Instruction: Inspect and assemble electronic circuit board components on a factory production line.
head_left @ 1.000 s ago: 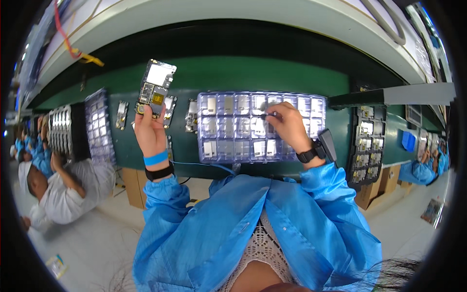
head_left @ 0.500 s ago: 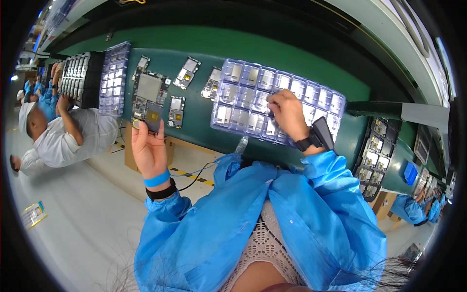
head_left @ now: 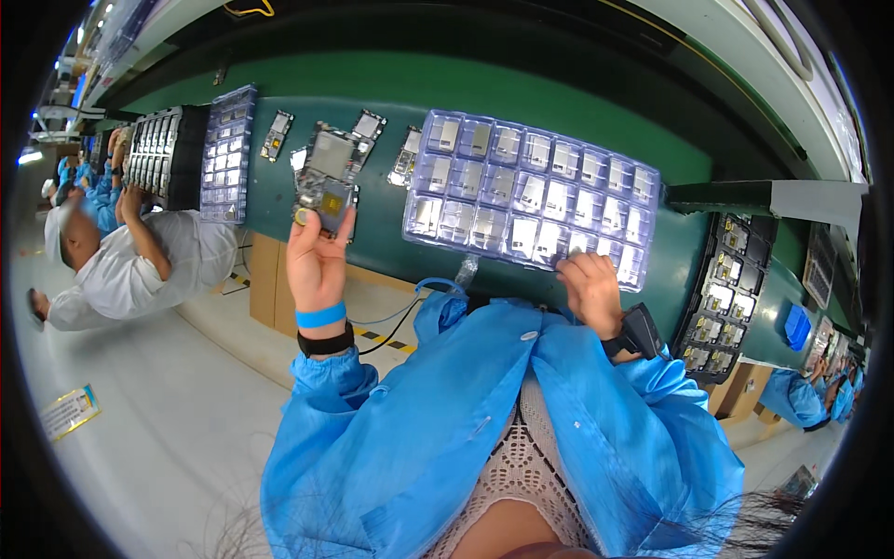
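My left hand (head_left: 318, 264) grips a circuit board (head_left: 332, 156) by its near end, between thumb and fingers. The board has a large silver shield and a dark square with a gold mark. It is raised over other small boards on the green bench. My right hand (head_left: 589, 293) is at the near edge of a clear plastic tray (head_left: 410, 224), fingers curled together. Whatever those fingers may hold is hidden. Flat silver pieces (head_left: 524, 233) sit in the tray's pockets.
Small circuit boards (head_left: 277, 136) lie on the green bench (head_left: 372, 252) left of the tray. Farther left stand another clear tray (head_left: 226, 154) and black trays (head_left: 168, 154). A black tray (head_left: 717, 298) of boards is at right. A person in white (head_left: 177, 252) sits at left.
My left hand has moved right and slightly up with the circuit board. My right hand has gone from the tray's middle pockets down to its near edge.
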### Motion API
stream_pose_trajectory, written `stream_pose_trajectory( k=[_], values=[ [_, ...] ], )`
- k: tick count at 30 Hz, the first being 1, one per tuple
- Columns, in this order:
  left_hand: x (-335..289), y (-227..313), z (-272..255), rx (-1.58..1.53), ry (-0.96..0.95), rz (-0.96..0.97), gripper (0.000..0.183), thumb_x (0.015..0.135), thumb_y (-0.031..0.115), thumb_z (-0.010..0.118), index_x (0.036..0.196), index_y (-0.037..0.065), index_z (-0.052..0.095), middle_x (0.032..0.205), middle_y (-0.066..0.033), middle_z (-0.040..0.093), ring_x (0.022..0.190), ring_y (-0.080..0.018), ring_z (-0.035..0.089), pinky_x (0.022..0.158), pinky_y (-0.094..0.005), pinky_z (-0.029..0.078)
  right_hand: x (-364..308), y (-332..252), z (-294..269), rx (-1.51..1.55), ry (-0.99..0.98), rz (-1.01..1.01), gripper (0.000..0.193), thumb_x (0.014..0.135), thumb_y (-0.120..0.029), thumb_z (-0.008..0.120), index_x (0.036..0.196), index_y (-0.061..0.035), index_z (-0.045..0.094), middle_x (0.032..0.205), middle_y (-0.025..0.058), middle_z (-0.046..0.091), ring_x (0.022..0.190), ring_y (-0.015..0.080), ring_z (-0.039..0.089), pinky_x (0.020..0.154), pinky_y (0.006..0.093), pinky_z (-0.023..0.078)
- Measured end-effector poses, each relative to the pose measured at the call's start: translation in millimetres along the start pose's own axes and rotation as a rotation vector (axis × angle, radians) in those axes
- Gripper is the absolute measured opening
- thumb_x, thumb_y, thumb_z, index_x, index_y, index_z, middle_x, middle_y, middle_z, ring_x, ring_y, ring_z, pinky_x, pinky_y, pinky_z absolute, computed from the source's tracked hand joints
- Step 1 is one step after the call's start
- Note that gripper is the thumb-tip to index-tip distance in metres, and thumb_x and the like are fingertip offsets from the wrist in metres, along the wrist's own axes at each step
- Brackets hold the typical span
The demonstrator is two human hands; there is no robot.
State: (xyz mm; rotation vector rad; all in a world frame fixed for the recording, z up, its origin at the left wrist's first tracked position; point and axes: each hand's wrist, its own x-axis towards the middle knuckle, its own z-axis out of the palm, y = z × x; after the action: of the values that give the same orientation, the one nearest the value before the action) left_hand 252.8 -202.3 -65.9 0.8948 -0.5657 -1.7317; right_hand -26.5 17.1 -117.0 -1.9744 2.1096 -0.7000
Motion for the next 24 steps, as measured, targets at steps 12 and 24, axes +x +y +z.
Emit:
stream_pose_trajectory(
  k=[12, 24],
  values=[
    [2.0, -23.2, -5.0, -0.051, -0.013, -0.113, 0.025, 0.087, 0.009, 0.048, 0.111, 0.004, 0.045, 0.113, -0.0081, 0.052, 0.106, -0.0203, 0.050, 0.094, -0.0423, 0.039, 114.7, -63.1, 59.4, 0.193, -0.006, -0.092, 0.025, 0.066, -0.015, 0.067, 0.088, -0.0057, 0.060, 0.090, 0.0087, 0.055, 0.084, 0.0273, 0.053, 0.071, 0.0354, 0.045],
    [-35.4, 11.4, 19.2, 0.172, -0.031, 0.019, 0.024, 0.089, 0.009, 0.046, 0.112, 0.004, 0.044, 0.112, -0.0090, 0.053, 0.103, -0.0210, 0.053, 0.090, -0.0413, 0.043, 130.3, -85.2, 58.1, 0.388, -0.001, 0.143, 0.017, 0.071, -0.006, 0.060, 0.086, -0.0014, 0.053, 0.078, 0.0175, 0.058, 0.073, 0.0326, 0.058, 0.061, 0.0405, 0.046]
  ],
)
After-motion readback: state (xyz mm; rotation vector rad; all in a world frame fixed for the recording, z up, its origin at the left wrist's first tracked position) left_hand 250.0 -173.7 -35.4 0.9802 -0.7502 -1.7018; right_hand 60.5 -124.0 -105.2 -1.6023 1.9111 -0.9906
